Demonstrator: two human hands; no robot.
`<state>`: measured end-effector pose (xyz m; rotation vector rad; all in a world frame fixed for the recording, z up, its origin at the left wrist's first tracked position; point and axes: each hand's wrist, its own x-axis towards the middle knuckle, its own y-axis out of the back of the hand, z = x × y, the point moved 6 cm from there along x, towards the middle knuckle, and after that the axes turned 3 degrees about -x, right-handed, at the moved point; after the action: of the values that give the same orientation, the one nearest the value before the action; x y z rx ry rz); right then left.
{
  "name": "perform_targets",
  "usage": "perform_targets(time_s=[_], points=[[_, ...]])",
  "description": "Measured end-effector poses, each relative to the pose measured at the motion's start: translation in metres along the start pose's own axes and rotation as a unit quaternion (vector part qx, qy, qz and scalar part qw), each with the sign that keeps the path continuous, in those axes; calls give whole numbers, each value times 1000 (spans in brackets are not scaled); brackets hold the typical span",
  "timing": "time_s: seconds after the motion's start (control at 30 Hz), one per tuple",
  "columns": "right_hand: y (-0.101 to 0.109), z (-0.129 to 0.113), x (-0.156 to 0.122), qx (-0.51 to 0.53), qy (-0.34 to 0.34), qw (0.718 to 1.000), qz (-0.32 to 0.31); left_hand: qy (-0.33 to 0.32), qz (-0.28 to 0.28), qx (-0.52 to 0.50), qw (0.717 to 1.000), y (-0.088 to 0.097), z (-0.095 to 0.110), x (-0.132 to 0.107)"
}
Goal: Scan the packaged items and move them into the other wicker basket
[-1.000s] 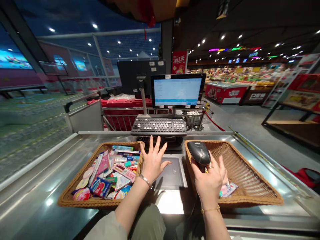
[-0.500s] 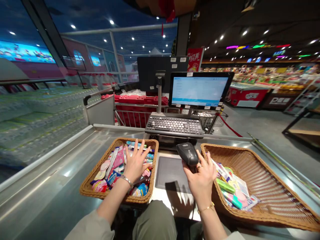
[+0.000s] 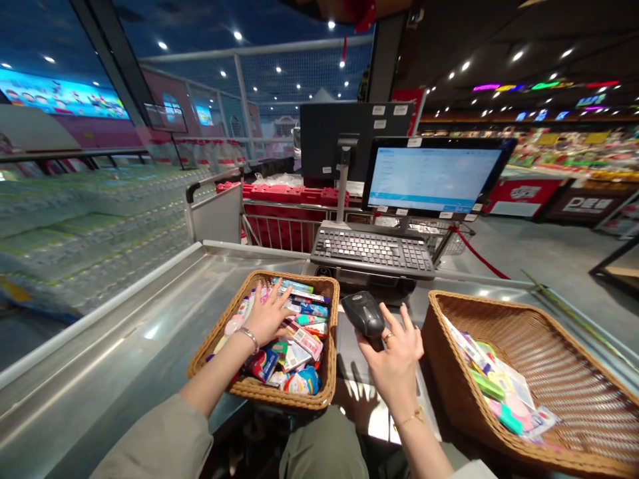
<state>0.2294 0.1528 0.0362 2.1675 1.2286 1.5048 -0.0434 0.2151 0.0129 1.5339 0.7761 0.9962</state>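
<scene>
My left hand is over the left wicker basket, its fingers spread above the packed goods and seemingly holding none of them. Small colourful packages fill that basket, a blue-and-white one near its front corner. In my right hand is a black barcode scanner, gripped between thumb and fingers with some fingers raised; its head points left toward the left basket. The right wicker basket stands beside this hand and holds a smaller heap of items, among them a green package.
A keyboard sits behind the baskets, below a lit monitor. Metal counter edging runs along the left. Beyond are a shopping cart and stacked bottle packs.
The camera view has turned left, shifting the surroundings rightward. My left hand has moved toward the left side of its basket, and the scanner has come closer to that basket.
</scene>
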Motion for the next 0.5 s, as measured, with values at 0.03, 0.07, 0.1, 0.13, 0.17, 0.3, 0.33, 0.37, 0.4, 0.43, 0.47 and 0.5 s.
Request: perform_targets(time_s=[0.03,0.07,0.1,0.13,0.17,0.3,0.33,0.37,0.4,0.43,0.47,0.5], points=[[-3,-2,-1,1,1,1000,-2,-7,-18,-4,1000,-4,-3,2],[-5,-4,-1,2,2,1000,-3,-14,-36,-7,999,-9,-6,4],[-7,-5,-1,3,2,1000,-5,-21,-51,-10,998,-13,-9,6],[-9,-6,-2,2,2,1000,-9,-27,-63,-14,998,-17,-11,8],[-10,-7,-2,1,2,1000,-11,-33,-71,-18,997,-20,-14,10],[-15,-6,-3,-2,3,1000,-12,-41,-102,-46,993,-31,-21,16],[-16,-5,-4,-1,4,1000,-10,-40,-108,-51,992,-33,-23,17],[-17,-5,-4,0,4,1000,-8,-41,-112,-56,991,-35,-23,18],[-17,-4,-5,2,3,1000,-8,-41,-113,-60,991,-36,-24,19],[-18,-3,-6,3,2,1000,-8,-42,-114,-64,991,-36,-24,20],[-18,-3,-6,3,1,1000,-8,-42,-116,-67,990,-36,-23,20],[-19,-2,-7,4,0,1000,-9,-42,-118,-69,990,-36,-23,21]])
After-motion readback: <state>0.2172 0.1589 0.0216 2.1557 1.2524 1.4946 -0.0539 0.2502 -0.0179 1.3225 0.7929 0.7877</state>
